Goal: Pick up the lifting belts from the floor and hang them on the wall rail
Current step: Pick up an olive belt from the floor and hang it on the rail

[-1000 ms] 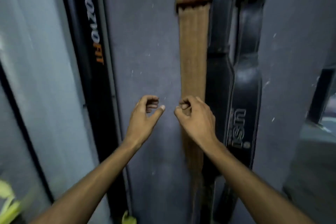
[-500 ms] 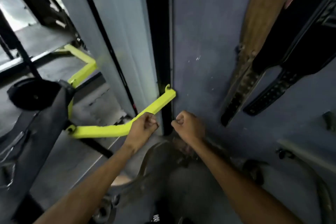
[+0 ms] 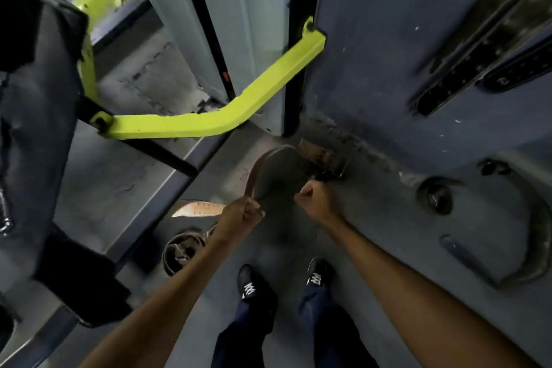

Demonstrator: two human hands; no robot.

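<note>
A brown lifting belt lies curled on its edge on the grey floor by the base of the wall, its buckle end towards the wall. My left hand is a closed fist that overlaps the belt's near end; I cannot tell whether it touches it. Just to the right of the loop my right hand is also a closed fist, holding nothing. A tan belt tip and a coiled belt lie to the left. At the upper right, the ends of hung belts rest against the wall.
A lime-green frame bar runs across the floor ahead on the left. A black padded machine part fills the left side. Another dark curved belt lies at the right. My two shoes stand just below the hands.
The view has tipped from the hung belts on the wall down to the floor. Both hands have closed into fists and lowered over the curled brown belt.
</note>
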